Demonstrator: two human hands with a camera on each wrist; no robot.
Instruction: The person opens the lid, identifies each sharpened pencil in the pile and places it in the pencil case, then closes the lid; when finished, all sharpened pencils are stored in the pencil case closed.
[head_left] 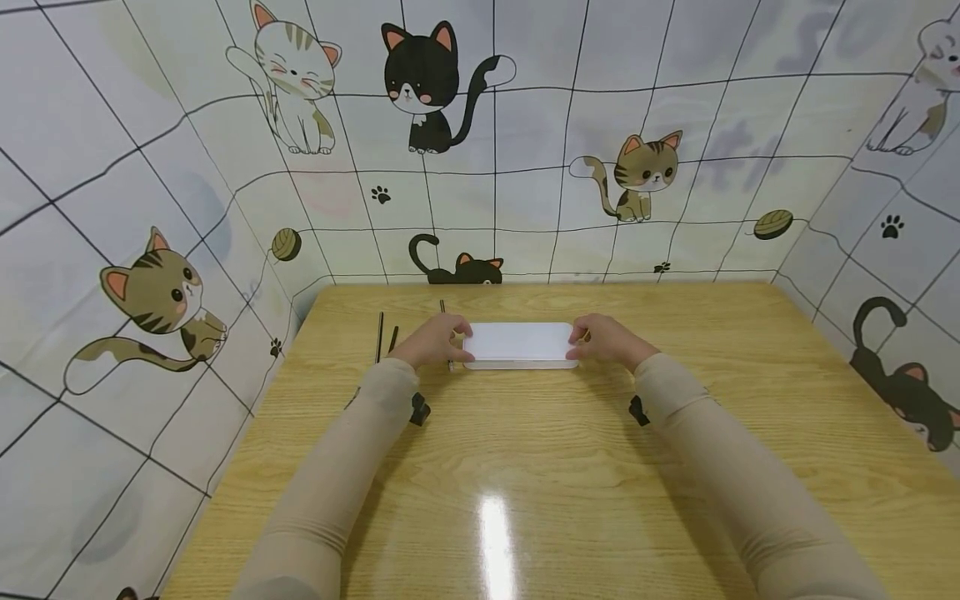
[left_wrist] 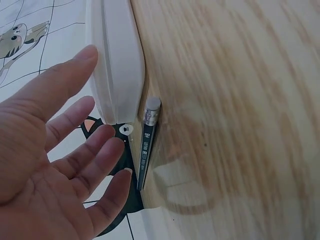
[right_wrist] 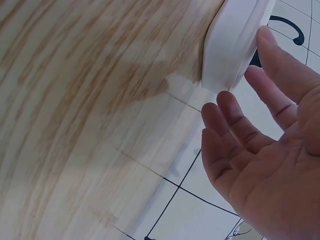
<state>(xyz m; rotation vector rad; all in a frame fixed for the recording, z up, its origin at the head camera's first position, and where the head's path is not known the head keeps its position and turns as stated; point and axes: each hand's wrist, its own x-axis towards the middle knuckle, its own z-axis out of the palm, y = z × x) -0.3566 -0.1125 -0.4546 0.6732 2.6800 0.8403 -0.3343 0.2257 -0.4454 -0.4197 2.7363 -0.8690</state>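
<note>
At white case ends: both hands.

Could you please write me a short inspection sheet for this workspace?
Surface: light wooden table, glossy with a glare spot.
Job's things: flat white rectangular plastic case, lying closed.
Clutter: dark pencil with silver ferrule beside the case; thin dark sticks further left.
Hands: left hand and right hand at the case's ends, fingers straight.
Cables: nothing seen.
Surroundings: cartoon-cat wall panels.
</note>
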